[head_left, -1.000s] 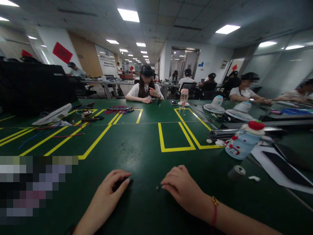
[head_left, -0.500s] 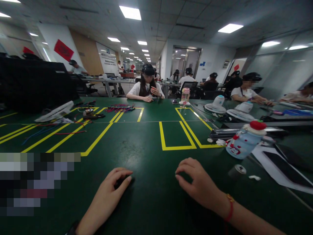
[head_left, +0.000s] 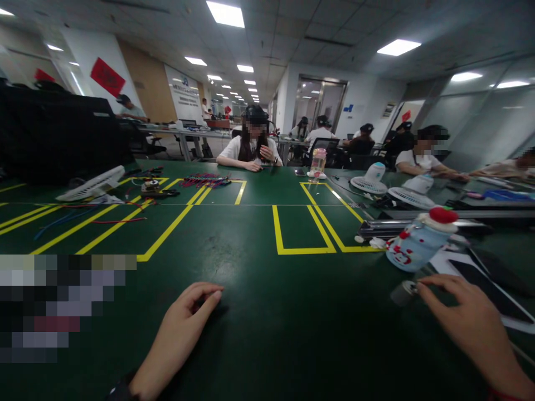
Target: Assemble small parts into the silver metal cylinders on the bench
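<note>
My left hand [head_left: 184, 320] rests over the green table [head_left: 267, 334] in loosely bent form, thumb close to the forefinger, with nothing seen in it. On the right, my right hand [head_left: 466, 314] has thumb and forefinger brought together at the near end of a small grey metal cylinder [head_left: 402, 293], which lies on its side on the table. Its exact kind does not show. Behind it stands a light-blue snowman-patterned bottle [head_left: 418, 245] with a red-topped lid. White papers [head_left: 512, 320] and a dark phone-like slab [head_left: 480, 284] lie beyond the right hand.
Yellow tape lines [head_left: 307, 251] mark the table. Wires [head_left: 204, 180] and a tilted white fan [head_left: 92, 184] lie to the left. Two more fans [head_left: 368, 181] and metal rails [head_left: 388, 227] occupy the right. A person [head_left: 251, 145] sits opposite; a pink-lidded bottle [head_left: 318, 164] stands nearby.
My right hand has moved right, from the middle of the table to the grey cylinder. A small white piece beside the cylinder is now hidden behind that hand. My left hand has barely moved.
</note>
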Motion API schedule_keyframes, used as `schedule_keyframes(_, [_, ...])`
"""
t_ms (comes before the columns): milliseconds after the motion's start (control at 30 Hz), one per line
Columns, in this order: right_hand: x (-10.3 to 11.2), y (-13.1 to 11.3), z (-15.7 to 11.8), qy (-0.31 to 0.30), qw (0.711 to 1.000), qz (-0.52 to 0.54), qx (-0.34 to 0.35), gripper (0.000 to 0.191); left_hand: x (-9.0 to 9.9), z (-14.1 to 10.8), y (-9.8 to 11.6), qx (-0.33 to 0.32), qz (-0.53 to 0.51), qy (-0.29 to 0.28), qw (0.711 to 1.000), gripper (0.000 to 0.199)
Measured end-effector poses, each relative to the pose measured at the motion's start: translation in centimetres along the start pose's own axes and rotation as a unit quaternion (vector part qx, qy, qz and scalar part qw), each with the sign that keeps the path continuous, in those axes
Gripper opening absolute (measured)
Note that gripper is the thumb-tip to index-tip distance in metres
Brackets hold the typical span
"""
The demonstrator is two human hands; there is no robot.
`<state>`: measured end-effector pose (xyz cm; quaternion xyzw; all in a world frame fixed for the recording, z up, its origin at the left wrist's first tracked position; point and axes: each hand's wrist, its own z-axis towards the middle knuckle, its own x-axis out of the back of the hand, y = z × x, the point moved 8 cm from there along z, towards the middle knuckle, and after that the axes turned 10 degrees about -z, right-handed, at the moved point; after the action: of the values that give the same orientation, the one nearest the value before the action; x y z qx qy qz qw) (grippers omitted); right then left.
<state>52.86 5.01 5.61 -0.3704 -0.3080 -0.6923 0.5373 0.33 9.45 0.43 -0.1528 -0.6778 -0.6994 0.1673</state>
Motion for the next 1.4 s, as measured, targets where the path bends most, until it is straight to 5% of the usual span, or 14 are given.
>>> schedule_keyframes(100, [-0.6, 0.0, 0.0, -0.049, 0.999, 0.017, -0.015, 0.033, 0.0, 0.0, 0.1, 0.0, 0.007, 0.002, 1.0, 0.029])
schedule_keyframes(267, [0.2, -0.3, -0.1, -0.017, 0.997, 0.074, -0.019, 0.033, 0.0, 0.0, 0.5, -0.016, 0.015, 0.008, 1.0, 0.029])
schedule_keyframes(500, [-0.4, -0.7, -0.1, -0.084, 0.991, 0.093, -0.051, 0.026, 0.1, -0.1, 0.4, -0.018, 0.007, 0.009, 1.0, 0.03])
schedule_keyframes(667, [-1.6, 0.1, -1.1, -0.069, 0.985, 0.146, -0.055, 0.055, 0.0, -0.1, 0.6, -0.021, 0.016, 0.009, 1.0, 0.03])
schedule_keyframes(767, [-2.6, -1.0, -1.5, -0.094, 0.99, 0.098, -0.021, 0.056, -0.1, -0.1, 0.9, -0.02, 0.019, 0.008, 1.0, 0.031])
schedule_keyframes(867, [-1.1, -5.6, -1.5, -0.053, 0.99, 0.126, 0.042, 0.053, -0.2, -0.1, 1.1, -0.03, 0.023, 0.01, 0.999, 0.031])
schedule_keyframes(933, [0.4, -11.1, -1.8, -0.059, 0.973, 0.193, 0.114, 0.049, -0.3, -0.2, 1.2, -0.039, 0.026, 0.009, 0.999, 0.031])
schedule_keyframes(1033, [2.4, -21.2, -3.2, -0.134, 0.907, 0.312, 0.248, 0.046, -0.4, -0.2, 1.1, -0.047, 0.033, 0.007, 0.998, 0.031])
schedule_keyframes(1133, [3.4, -28.2, -4.3, -0.178, 0.851, 0.385, 0.309, 0.048, -0.4, -0.3, 0.9, -0.052, 0.048, 0.006, 0.998, 0.031])
schedule_keyframes(1233, [2.7, -30.6, -4.7, -0.194, 0.833, 0.42, 0.304, 0.049, -1.0, -0.4, 1.6, -0.063, 0.051, -0.002, 0.997, 0.029])
schedule_keyframes(1400, [-0.3, -29.2, -4.9, -0.23, 0.823, 0.48, 0.197, 0.077, -4.6, -0.7, 6.4, -0.133, 0.016, -0.052, 0.99, 0.029])
